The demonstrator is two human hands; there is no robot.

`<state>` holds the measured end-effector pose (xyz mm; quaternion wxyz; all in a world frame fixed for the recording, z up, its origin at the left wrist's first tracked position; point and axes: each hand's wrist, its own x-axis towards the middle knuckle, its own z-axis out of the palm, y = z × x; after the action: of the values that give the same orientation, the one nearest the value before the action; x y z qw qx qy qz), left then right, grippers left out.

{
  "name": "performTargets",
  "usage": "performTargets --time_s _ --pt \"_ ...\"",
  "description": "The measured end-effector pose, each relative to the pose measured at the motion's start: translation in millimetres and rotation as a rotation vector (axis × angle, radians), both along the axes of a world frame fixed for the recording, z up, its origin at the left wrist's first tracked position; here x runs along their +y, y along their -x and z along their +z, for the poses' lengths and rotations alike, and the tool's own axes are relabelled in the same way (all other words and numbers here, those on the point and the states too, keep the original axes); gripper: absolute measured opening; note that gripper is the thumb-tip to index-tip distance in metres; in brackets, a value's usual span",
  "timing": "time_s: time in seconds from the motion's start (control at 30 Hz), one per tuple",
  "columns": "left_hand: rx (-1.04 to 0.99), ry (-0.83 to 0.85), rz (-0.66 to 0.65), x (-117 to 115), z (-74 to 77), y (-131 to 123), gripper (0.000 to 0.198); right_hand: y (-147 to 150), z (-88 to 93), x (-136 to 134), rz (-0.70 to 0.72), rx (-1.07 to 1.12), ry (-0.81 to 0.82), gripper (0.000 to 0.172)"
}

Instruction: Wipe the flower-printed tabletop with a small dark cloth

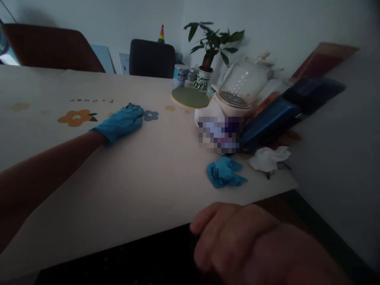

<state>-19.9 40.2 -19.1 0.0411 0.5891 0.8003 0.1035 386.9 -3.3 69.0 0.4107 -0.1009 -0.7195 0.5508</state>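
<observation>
My left hand [123, 122], in a blue rubber glove, rests on the pale tabletop beside a printed blue flower. Its fingers are curled, and a small dark bit shows at the far side of the knuckles; what it is I cannot make out. My right hand [237, 237] is bare and close to the camera, in front of the table's near edge. The fingers are bent inward, hiding whatever may be inside them. Just beyond it a crumpled blue glove [225, 172] lies on the table.
A crumpled white tissue [268, 159] lies at the right corner. Behind stand a glass kettle [245, 83], a blue box [271, 120], a round green mat [190, 97], a can [180, 76] and a potted plant [209, 55]. Chairs [152, 57] stand along the far side.
</observation>
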Motion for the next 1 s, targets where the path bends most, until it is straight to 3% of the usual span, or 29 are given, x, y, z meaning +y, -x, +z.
performTargets --time_s 0.07,0.1,0.17,0.37,0.5,0.63,0.77,0.87,0.97,1.0 --pt "-0.033 -0.011 -0.044 -20.4 -1.2 -14.3 0.078 -7.3 -14.6 -7.1 -0.093 0.163 0.062 0.035" --pt "-0.048 -0.013 -0.069 -31.1 -1.6 -22.0 0.079 -7.1 -23.0 -11.9 -0.205 0.214 0.096 0.036" --pt "-0.068 -0.010 -0.129 -53.4 -2.1 -38.2 0.077 -4.8 -39.1 -20.3 -0.273 0.240 0.111 0.034" --pt "-0.258 0.001 -0.288 -122.2 -2.2 -93.5 0.067 -24.0 -78.7 -30.6 -0.497 0.107 0.164 0.030" --pt "-0.318 -0.044 -0.499 -142.0 -8.3 -132.6 0.068 -34.1 -98.2 -33.3 -0.560 -0.064 0.135 0.032" --pt "-0.205 -0.118 -0.684 -127.1 -22.9 -167.3 0.080 -27.5 -107.0 -25.8 -0.562 -0.124 -0.068 0.035" --pt "-0.167 -0.189 -0.807 -90.1 -32.7 -181.0 0.085 -20.3 -112.1 -17.2 -0.519 -0.177 -0.193 0.041" --pt "-0.178 -0.186 -0.773 -53.8 -34.2 -173.0 0.078 -19.7 -116.8 -20.5 -0.538 -0.206 -0.168 0.047" --pt "-0.189 -0.104 -0.641 -14.0 -30.3 -154.1 0.073 -27.8 -130.0 -30.0 -0.756 -0.375 -0.155 0.054" --pt "-0.184 -0.076 -0.591 -0.9 -27.8 -146.0 0.074 -32.5 -137.1 -33.2 -0.766 -0.405 -0.174 0.052"
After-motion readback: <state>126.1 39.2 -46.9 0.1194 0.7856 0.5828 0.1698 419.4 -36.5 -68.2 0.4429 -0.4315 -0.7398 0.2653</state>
